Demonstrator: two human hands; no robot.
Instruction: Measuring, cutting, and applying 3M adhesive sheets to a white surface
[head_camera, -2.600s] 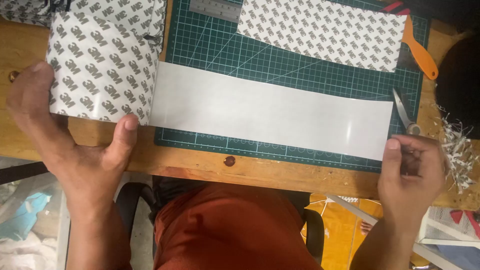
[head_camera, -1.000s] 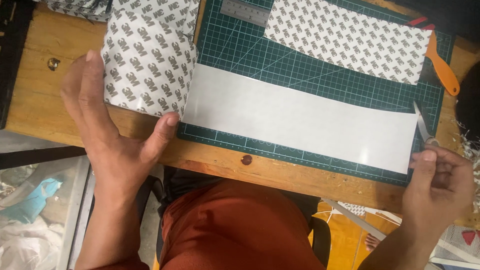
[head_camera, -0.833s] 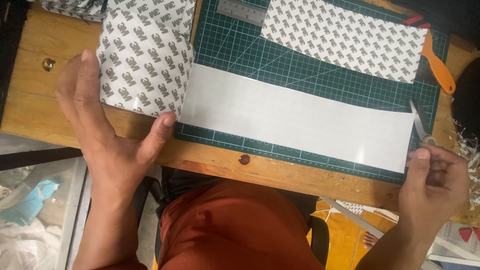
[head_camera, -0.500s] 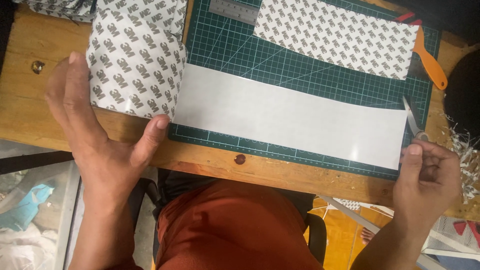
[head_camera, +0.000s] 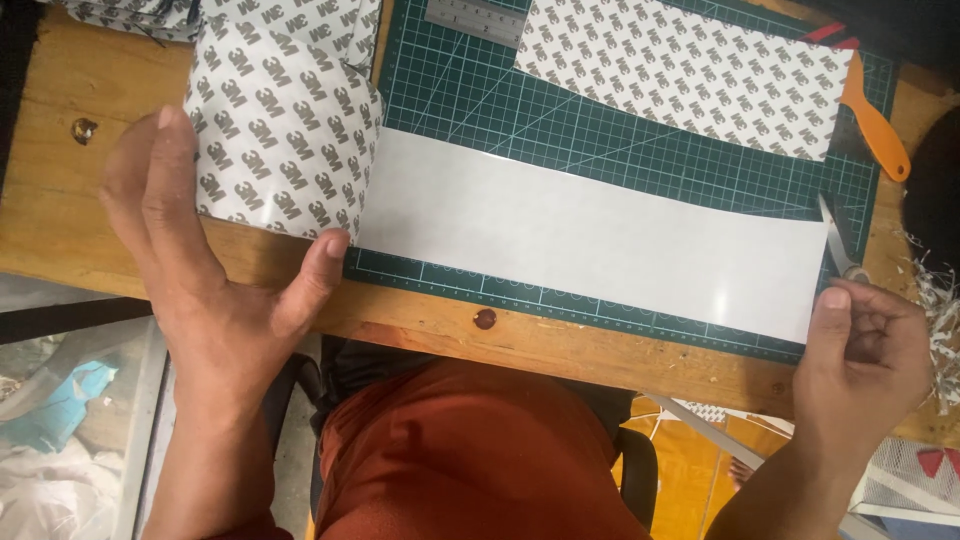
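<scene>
A long glossy white strip lies unrolled across a green cutting mat. It comes off a roll of sheet with a grey printed backing at the left. My left hand rests against the roll, fingers along its left side and thumb at its lower corner. My right hand sits at the strip's right end, closed around a pair of scissors whose blades point up along the strip's edge.
A cut piece of printed backing sheet lies on the mat's far side. A steel ruler and an orange-handled tool lie near the back. White shreds sit at the right on the wooden bench.
The view has shifted a little. My right hand with the scissors has stayed at the strip's right end; my left hand keeps pressing the roll.
</scene>
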